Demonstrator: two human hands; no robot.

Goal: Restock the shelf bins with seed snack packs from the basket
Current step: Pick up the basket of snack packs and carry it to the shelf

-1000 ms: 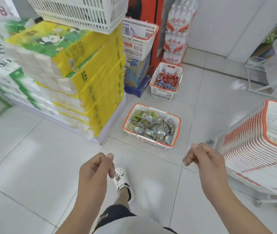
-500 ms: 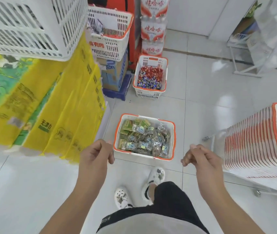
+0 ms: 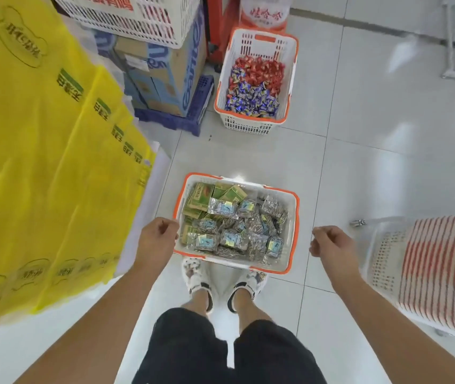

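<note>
A white basket with an orange rim [image 3: 296, 217] stands on the floor tiles just in front of my feet. It holds several clear seed snack packs [image 3: 234, 231] and some green packs [image 3: 202, 199] at its far left corner. My left hand [image 3: 157, 241] hangs loosely curled over the basket's left rim and holds nothing. My right hand [image 3: 331, 245] hangs the same way, a little to the right of the basket and apart from it. No shelf bins are in view.
A second basket [image 3: 293, 79] with red and blue candies stands farther ahead. Yellow paper packs [image 3: 40, 162] are stacked on the left, with a cardboard box [image 3: 165, 79] on a blue crate [image 3: 182, 121] behind. A stack of empty baskets [image 3: 439, 273] is on the right.
I have walked up to the seed basket, which now lies right at my feet between my hands. Both hands stay loosely curled and hold nothing.
</note>
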